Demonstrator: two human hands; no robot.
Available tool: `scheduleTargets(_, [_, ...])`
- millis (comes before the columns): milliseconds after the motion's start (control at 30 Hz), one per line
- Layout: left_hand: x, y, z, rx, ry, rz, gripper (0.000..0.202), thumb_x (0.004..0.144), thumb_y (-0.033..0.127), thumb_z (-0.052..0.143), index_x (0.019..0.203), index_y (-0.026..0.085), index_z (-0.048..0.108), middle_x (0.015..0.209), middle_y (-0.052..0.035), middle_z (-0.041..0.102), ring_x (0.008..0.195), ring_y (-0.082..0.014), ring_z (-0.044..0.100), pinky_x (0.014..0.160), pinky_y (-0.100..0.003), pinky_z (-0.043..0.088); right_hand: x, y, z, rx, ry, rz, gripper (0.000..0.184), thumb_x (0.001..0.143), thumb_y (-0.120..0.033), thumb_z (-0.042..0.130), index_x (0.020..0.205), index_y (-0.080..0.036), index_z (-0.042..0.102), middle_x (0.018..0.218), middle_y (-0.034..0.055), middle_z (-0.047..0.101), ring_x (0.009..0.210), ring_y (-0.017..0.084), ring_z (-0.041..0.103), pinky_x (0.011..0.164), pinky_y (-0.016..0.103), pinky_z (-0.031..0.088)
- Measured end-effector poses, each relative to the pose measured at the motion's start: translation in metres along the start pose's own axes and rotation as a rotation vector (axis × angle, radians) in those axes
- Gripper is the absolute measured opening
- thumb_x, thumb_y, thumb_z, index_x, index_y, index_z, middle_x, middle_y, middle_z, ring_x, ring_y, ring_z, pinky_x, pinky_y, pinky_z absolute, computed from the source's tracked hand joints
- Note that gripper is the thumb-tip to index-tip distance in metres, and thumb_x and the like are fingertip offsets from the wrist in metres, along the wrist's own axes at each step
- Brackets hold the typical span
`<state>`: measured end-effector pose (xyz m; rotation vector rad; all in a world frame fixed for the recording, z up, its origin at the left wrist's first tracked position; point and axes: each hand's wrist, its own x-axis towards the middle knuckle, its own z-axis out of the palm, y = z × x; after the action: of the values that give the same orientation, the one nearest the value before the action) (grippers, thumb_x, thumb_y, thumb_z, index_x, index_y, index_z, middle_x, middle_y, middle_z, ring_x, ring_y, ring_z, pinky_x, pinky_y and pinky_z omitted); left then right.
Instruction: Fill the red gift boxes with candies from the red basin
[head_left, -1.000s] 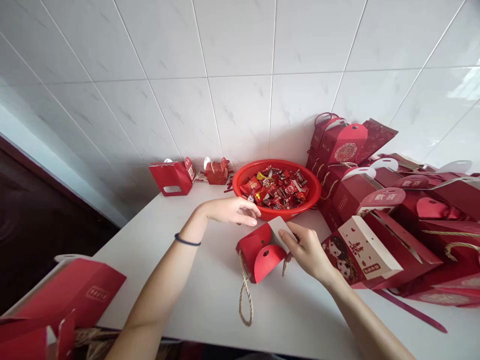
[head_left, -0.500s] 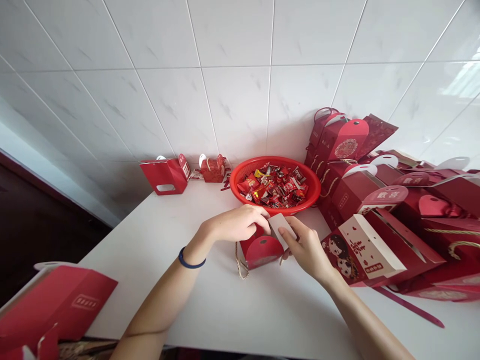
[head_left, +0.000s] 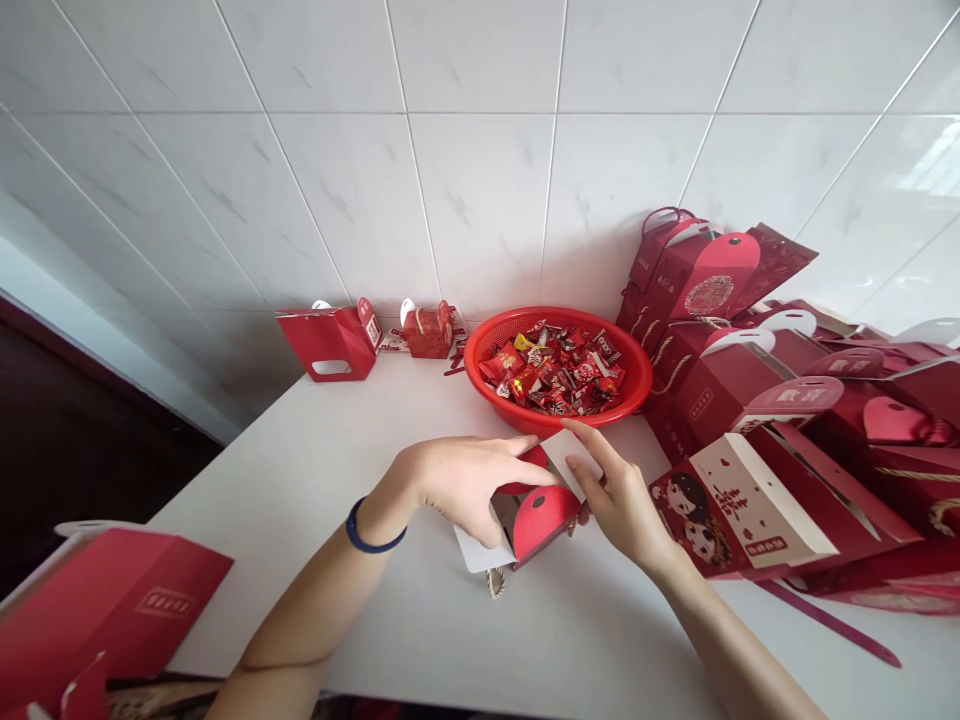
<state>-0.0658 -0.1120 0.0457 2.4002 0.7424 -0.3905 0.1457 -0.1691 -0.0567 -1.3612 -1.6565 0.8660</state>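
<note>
A small red gift box (head_left: 546, 520) with flaps spread stands on the table between my hands, its rounded front tab tilted up. My left hand (head_left: 476, 485) reaches over it, fingers apart, the thumb on the white inner side of the left flap. My right hand (head_left: 619, 495) pinches the white right flap (head_left: 568, 457) between thumb and fingers. A twisted cord handle (head_left: 495, 582) hangs below the left flap. Just behind the box sits a red plastic basket (head_left: 645, 378) of wrapped candies (head_left: 559, 375). My left hand partly hides the box's inside.
Several red gift boxes (head_left: 720, 390) are piled on the right, with a dark red strap (head_left: 832, 625) in front. A windowed red box (head_left: 330, 345) and a smaller box (head_left: 429, 332) stand at the back left. Another red box (head_left: 150, 600) is at the front left. A tiled wall (head_left: 480, 200) rises behind.
My left hand has opened and spread across the box, and the left flap is now folded outward. My right hand keeps hold of the right flap. The view has shifted slightly.
</note>
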Motion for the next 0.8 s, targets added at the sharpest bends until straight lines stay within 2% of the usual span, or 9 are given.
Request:
scheduleTargets(67, [0.003, 0.000, 0.003, 0.013, 0.011, 0.001, 0.053, 0.065, 0.028, 0.071, 0.118, 0.029, 0.064, 0.121, -0.0041, 0.053, 0.079, -0.0178, 0.062, 0.055, -0.025, 0.043, 0.000, -0.001, -0.001, -0.042, 0.001, -0.085, 0.043, 0.102, -0.036, 0.041, 0.140, -0.024, 0.058, 0.064, -0.0018, 0.061, 0.049, 0.015, 0.059, 0.058, 0.027, 0.051])
scheduleTargets(133, [0.005, 0.000, 0.004, 0.042, 0.015, -0.005, 0.047, 0.064, 0.027, 0.072, 0.109, 0.026, 0.064, 0.116, -0.0041, 0.055, 0.078, -0.0177, 0.060, 0.055, -0.026, 0.042, 0.000, -0.001, -0.002, -0.054, -0.012, -0.156, 0.037, 0.102, -0.034, 0.041, 0.120, -0.023, 0.071, 0.078, 0.0031, 0.064, 0.058, 0.014, 0.060, 0.059, 0.026, 0.049])
scheduleTargets(200, [0.006, -0.001, 0.003, 0.063, 0.017, -0.027, 0.044, 0.063, 0.026, 0.072, 0.105, 0.025, 0.062, 0.113, -0.0035, 0.056, 0.080, -0.0183, 0.060, 0.056, -0.026, 0.041, 0.001, -0.001, -0.004, -0.031, -0.057, -0.171, 0.034, 0.100, -0.033, 0.044, 0.105, -0.021, 0.075, 0.086, 0.0051, 0.062, 0.061, 0.013, 0.060, 0.059, 0.025, 0.049])
scheduleTargets(367, [0.000, -0.002, 0.000, 0.072, 0.095, -0.158, 0.063, 0.063, 0.035, 0.076, 0.121, 0.027, 0.052, 0.108, -0.0021, 0.062, 0.085, -0.0217, 0.061, 0.058, -0.028, 0.039, 0.002, 0.001, -0.008, 0.082, -0.108, -0.082, 0.033, 0.097, -0.044, 0.055, 0.099, -0.018, 0.075, 0.084, 0.0040, 0.061, 0.056, 0.010, 0.056, 0.055, 0.025, 0.046])
scheduleTargets(467, [-0.003, -0.005, -0.002, 0.082, 0.131, -0.251, 0.073, 0.061, 0.043, 0.079, 0.124, 0.026, 0.049, 0.103, -0.0025, 0.065, 0.086, -0.0244, 0.062, 0.059, -0.029, 0.039, 0.003, -0.002, -0.010, 0.151, -0.188, -0.024, 0.039, 0.090, -0.054, 0.067, 0.097, -0.017, 0.075, 0.088, 0.0057, 0.066, 0.059, 0.012, 0.058, 0.058, 0.026, 0.047])
scheduleTargets(633, [-0.004, -0.014, -0.006, 0.034, 0.114, -0.293, 0.073, 0.057, 0.047, 0.082, 0.121, 0.028, 0.052, 0.100, -0.0015, 0.068, 0.089, -0.0273, 0.066, 0.062, -0.029, 0.042, 0.003, -0.008, -0.013, 0.213, -0.220, -0.005, 0.054, 0.091, -0.066, 0.059, 0.072, -0.017, 0.070, 0.068, 0.0042, 0.063, 0.064, 0.015, 0.056, 0.064, 0.028, 0.048])
scheduleTargets(700, [-0.004, -0.017, -0.007, 0.008, 0.103, -0.287, 0.073, 0.057, 0.046, 0.083, 0.121, 0.028, 0.053, 0.101, -0.0015, 0.069, 0.089, -0.0278, 0.066, 0.065, -0.029, 0.044, 0.004, -0.009, -0.013, 0.247, -0.226, 0.004, 0.059, 0.089, -0.070, 0.058, 0.066, -0.018, 0.070, 0.067, 0.0053, 0.063, 0.072, 0.018, 0.060, 0.071, 0.030, 0.051])
scheduleTargets(800, [-0.003, -0.022, -0.008, -0.004, 0.132, -0.230, 0.079, 0.057, 0.047, 0.085, 0.127, 0.028, 0.054, 0.116, -0.0038, 0.068, 0.107, -0.0302, 0.065, 0.077, -0.031, 0.049, 0.005, -0.007, -0.014, 0.326, -0.197, 0.020, 0.055, 0.082, -0.070, 0.068, 0.062, -0.019, 0.073, 0.082, 0.0096, 0.070, 0.099, 0.026, 0.066, 0.083, 0.035, 0.053])
